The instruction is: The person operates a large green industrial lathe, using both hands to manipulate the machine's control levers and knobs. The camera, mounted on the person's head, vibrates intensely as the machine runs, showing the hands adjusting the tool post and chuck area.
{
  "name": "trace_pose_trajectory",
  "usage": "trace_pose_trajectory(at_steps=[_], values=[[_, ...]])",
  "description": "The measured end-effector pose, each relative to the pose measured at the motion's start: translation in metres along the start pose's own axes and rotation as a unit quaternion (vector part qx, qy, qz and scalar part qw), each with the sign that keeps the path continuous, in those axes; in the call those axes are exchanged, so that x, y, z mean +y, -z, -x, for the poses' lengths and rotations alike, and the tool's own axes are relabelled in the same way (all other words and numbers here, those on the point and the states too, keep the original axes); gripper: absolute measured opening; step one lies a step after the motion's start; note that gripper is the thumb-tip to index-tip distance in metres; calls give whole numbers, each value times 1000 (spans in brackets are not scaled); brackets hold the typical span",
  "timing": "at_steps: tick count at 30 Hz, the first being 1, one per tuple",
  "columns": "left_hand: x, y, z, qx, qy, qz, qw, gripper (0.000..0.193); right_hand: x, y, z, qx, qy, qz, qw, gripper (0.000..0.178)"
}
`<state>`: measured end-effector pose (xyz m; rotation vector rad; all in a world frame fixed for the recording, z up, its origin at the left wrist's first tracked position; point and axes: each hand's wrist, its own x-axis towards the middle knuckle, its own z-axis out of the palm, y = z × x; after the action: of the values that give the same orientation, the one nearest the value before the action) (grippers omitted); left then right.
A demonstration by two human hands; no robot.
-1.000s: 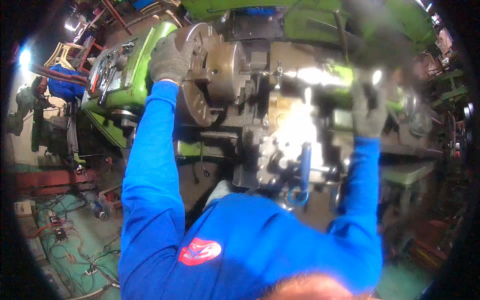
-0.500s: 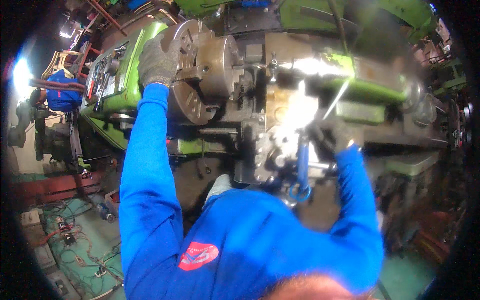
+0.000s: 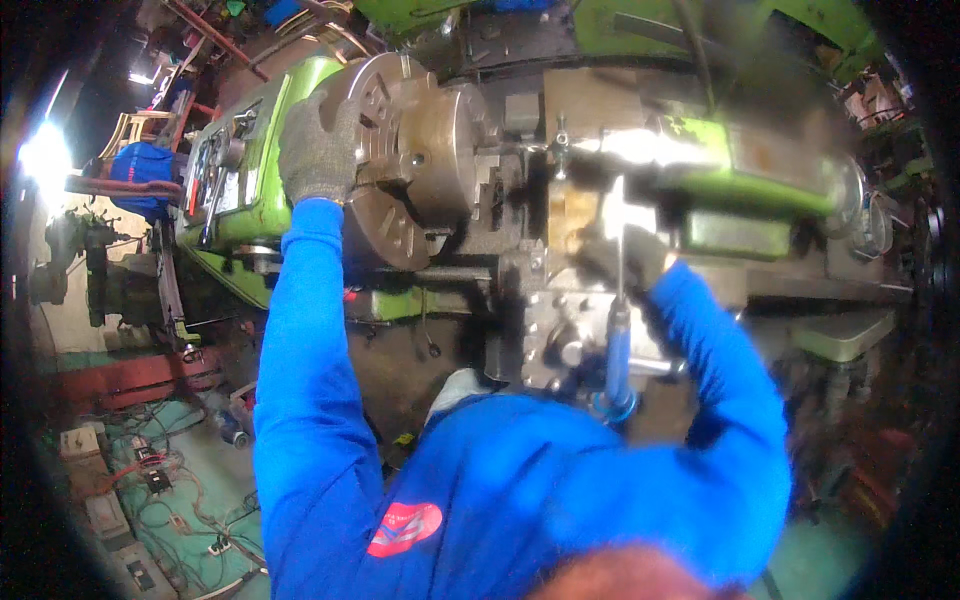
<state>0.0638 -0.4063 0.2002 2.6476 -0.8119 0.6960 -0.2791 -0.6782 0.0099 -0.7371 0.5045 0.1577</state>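
My left hand (image 3: 318, 148), in a grey knit glove, rests at the left rim of a large steel lathe chuck (image 3: 435, 150), beside the green headstock (image 3: 277, 150). Its fingers lie outstretched against the metal. In a dark glove, my right hand (image 3: 630, 255) is over the carriage, close to the brass-coloured block (image 3: 570, 218). Motion blurs its fingers, and a thin bright shaft crosses in front of it. That shaft runs up from a blue-handled tool (image 3: 618, 355) above the carriage's metal top (image 3: 550, 318). Whether the right hand grips the tool cannot be made out.
A green tailstock (image 3: 765, 180) stands on the right of the lathe bed. Small hand tools (image 3: 225, 165) lie on the headstock's top. Cables (image 3: 180, 490) and power boxes sit on the green floor at lower left. A red beam (image 3: 130, 380) lies nearby.
My right hand has moved left, toward the brass-coloured block. The tool's thin shaft, slanted and smeared before, now stands nearly upright in the view. My left hand stays at the chuck.
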Motion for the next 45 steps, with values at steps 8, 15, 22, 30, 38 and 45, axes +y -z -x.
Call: trace_pose_trajectory(at_steps=[8,15,22,30,38,45], values=[[2,-7,1,-15,23,23,999,59,-5,16,-76,58,243,543,802,16],[-23,-21,1,13,-57,-50,997,58,-1,18,-110,125,245,425,863,47],[-12,-9,3,-5,11,14,1000,57,-7,-7,-106,181,258,562,765,49],[-6,-7,3,-19,18,19,999,56,-20,-23,-100,172,223,547,788,53],[5,-7,2,-3,11,18,1000,56,15,44,-161,216,188,644,710,59],[-3,-6,3,-1,0,24,1000,55,-9,12,-145,188,108,670,710,59]])
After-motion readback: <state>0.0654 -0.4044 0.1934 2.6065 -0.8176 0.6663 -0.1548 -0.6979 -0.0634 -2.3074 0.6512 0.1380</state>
